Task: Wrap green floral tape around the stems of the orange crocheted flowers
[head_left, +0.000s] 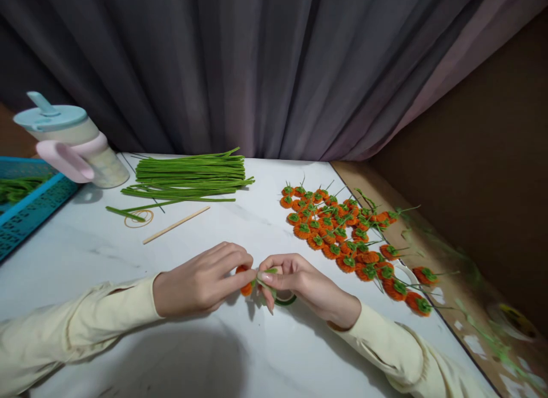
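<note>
Close together over the white table [141, 306], my two hands work on one small piece. Between the fingers of my left hand [205, 275] is an orange pipe-cleaner persimmon [245, 281], partly covered by those fingers. My right hand [295, 278] pinches something green at the persimmon's stem side, thumb against fingers; it looks like a strip of green tape, though the fingers hide much of it. Under the right hand lies a green-edged ring [286, 299], mostly hidden. Finished-looking orange persimmons with green tops and thin stems [327, 235] form a cluster to the right.
Green pipe cleaners [190, 175] lie bundled at the back, near a wooden stick [176, 225] and rubber bands [138, 218]. A lidded tumbler [103, 158] and a blue basket [38, 215] stand left. A dark curtain [240, 72] hangs behind the table.
</note>
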A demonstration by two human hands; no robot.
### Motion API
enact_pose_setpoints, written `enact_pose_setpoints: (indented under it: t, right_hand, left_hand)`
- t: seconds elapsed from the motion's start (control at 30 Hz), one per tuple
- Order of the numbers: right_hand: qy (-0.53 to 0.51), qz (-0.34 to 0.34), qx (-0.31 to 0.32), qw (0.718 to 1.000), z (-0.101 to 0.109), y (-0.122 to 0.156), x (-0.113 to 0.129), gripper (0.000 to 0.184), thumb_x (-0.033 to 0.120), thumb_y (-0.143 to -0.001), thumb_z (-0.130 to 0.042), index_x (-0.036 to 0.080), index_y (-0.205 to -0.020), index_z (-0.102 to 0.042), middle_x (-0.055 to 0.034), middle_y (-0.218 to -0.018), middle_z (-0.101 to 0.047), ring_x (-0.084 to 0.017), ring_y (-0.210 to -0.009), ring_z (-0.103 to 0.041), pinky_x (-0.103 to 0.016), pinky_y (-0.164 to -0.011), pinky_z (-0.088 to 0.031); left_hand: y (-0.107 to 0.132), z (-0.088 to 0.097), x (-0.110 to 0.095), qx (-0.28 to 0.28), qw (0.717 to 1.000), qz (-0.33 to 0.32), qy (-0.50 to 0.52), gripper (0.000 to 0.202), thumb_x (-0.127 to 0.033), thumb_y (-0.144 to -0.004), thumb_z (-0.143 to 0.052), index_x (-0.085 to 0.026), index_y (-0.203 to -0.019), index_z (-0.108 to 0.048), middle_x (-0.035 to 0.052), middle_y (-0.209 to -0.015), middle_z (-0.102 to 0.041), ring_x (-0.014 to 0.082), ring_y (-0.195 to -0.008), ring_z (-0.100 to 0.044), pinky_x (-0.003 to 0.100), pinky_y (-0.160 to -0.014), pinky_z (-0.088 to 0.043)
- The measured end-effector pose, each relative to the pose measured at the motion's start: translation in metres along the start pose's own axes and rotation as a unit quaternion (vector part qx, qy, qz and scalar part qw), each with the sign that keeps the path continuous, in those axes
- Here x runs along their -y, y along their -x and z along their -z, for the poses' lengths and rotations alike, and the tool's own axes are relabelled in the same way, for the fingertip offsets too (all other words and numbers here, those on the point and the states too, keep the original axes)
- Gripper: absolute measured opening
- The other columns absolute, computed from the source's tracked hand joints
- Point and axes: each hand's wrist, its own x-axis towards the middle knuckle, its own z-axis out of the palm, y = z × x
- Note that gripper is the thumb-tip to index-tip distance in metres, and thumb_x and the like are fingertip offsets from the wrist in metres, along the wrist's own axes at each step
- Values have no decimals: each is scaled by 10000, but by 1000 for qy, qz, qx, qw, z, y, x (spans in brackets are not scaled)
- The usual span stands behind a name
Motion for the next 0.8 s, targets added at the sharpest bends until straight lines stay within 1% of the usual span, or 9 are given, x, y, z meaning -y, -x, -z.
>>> enact_pose_setpoints:
  t: [0.13,0.3,0.4,0.53,0.7,0.8]
  right_hand:
    - [-42,-14,8,999,2,-2,-1,264,355,-771,-691,104,-794,-612,-2,-525,-614,-108,-549,-537,-263,-636,-365]
    - [-63,-20,22,998,2,-2,-1,242,330,-771,-695,96,-782,-639,2,-504,-604,-109,-553,-537,-268,-665,-378]
    - [-37,-14,14,999,2,-1,0,251,346,-787,-678,98,-807,-651,-4,-513,-609,-117,-566,-536,-274,-665,-374]
    - [-12,-8,3,1000,2,-1,1,265,370,-792,-667,106,-791,-653,5,-522,-601,-105,-531,-509,-270,-642,-357]
    - [-29,-32,3,999,4,-2,0,294,390,-760,-689,100,-737,-653,21,-501,-548,-85,-501,-440,-248,-570,-311]
    - [-52,-41,17,998,5,-3,-2,283,374,-753,-698,94,-740,-655,28,-492,-525,-85,-512,-443,-248,-573,-304]
  left_hand:
    - [-1,1,-1,-4,1000,-14,-22,233,-7,-863,-383,-67,-991,-568,115,-830,-573,195,-793,-502,327,-690,-497]
    - [-1,1,-1,-3,998,-39,-50,210,-54,-909,-382,-56,-978,-580,122,-836,-594,207,-820,-519,335,-709,-504]
    - [0,0,0,-1,999,-32,-43,218,-34,-889,-377,-58,-989,-569,121,-833,-586,204,-806,-513,337,-694,-504]
    - [2,-2,1,5,1000,-6,-7,299,30,-803,-371,-70,-1029,-538,121,-845,-560,203,-811,-496,346,-691,-499]
    - [3,-3,1,18,1000,13,13,319,26,-793,-376,-94,-1052,-517,118,-862,-548,207,-832,-485,346,-701,-492]
    - [3,-2,1,16,1000,16,15,311,20,-800,-379,-102,-1051,-518,113,-861,-547,202,-822,-484,340,-702,-489]
